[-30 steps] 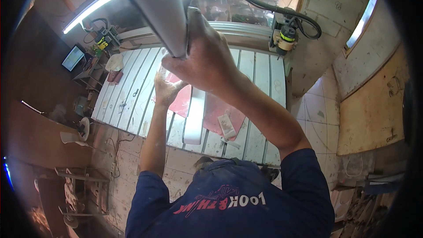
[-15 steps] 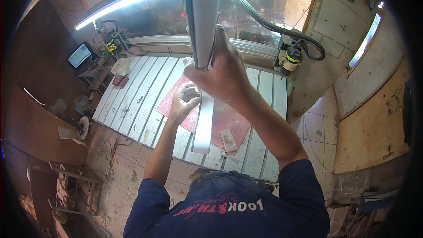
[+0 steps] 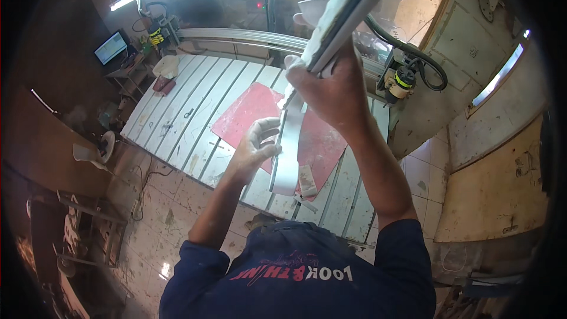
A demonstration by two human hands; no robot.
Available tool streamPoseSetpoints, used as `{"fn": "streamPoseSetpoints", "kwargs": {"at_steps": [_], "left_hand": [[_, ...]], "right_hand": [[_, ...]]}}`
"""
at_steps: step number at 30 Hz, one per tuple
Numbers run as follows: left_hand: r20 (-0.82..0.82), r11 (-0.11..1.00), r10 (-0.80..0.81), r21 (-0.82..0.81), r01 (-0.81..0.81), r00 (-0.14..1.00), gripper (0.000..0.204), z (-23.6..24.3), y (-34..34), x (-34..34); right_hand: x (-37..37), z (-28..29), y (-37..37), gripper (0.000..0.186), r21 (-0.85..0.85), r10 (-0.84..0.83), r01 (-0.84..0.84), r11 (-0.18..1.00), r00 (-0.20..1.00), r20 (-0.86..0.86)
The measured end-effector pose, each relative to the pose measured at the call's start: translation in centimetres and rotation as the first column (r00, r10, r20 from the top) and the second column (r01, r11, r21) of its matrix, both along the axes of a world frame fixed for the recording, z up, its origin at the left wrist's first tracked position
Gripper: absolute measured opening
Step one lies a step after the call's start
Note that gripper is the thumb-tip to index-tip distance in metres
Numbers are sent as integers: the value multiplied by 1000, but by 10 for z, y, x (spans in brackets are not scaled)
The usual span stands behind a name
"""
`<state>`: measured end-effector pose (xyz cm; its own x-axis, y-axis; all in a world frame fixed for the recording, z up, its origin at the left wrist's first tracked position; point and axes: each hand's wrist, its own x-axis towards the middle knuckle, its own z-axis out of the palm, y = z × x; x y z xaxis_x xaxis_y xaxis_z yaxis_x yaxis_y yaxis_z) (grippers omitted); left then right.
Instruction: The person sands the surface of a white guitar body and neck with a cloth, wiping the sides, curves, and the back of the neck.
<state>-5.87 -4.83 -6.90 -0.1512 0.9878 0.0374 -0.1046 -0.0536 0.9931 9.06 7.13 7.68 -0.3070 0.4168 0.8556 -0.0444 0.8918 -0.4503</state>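
My right hand (image 3: 333, 85) is wrapped around a long white strip-like piece (image 3: 287, 168) with a dark edge, gripping it about midway. The piece stands tilted, its upper part leaning to the right and rising close to the camera; its lower end curves over the table. A rough whitish layer runs along one edge near my right hand. Beside the lower part is my left hand (image 3: 255, 150), whitened with dust, its fingers curved and apart. The thumb is near the dark edge; whether it touches I cannot tell. Below lies a red sheet (image 3: 236, 112).
A white slatted table (image 3: 195, 106) carries the sheet, a small whitish block (image 3: 306, 181) and a pale container (image 3: 166, 66). Behind it runs a metal rail (image 3: 248, 36) with a machine head (image 3: 401, 80) at the right. A monitor (image 3: 111, 49) stands at the far left.
The strip's upper part has swung to the right, and my right hand has moved right with it. My left hand is slightly lower in the picture, beside the strip. The view has shifted a little.
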Motion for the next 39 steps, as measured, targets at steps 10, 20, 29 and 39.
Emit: {"fn": "streamPoseSetpoints", "kwargs": {"at_steps": [10, 20, 29, 39], "left_hand": [[-374, 890, -54, 403, 214, 926, 67, -12, -35, 5], [-352, 896, 28, 425, 133, 936, 64, -12, -37, 3], [-368, 869, 57, 476, 136, 928, 56, -11, -32, 4], [-327, 909, 6, 396, 131, 945, 52, -5, -29, 7]], "right_hand": [[3, 5, -3, 49, -179, 74, -70, 981, 997, 18], [-3, 5, -5, 45, -150, 59, -49, 987, 996, 63], [-4, 5, -2, 47, -171, 37, -25, 985, 997, 64], [-5, 7, 3, 50, -183, 53, -45, 982, 998, 37]]}}
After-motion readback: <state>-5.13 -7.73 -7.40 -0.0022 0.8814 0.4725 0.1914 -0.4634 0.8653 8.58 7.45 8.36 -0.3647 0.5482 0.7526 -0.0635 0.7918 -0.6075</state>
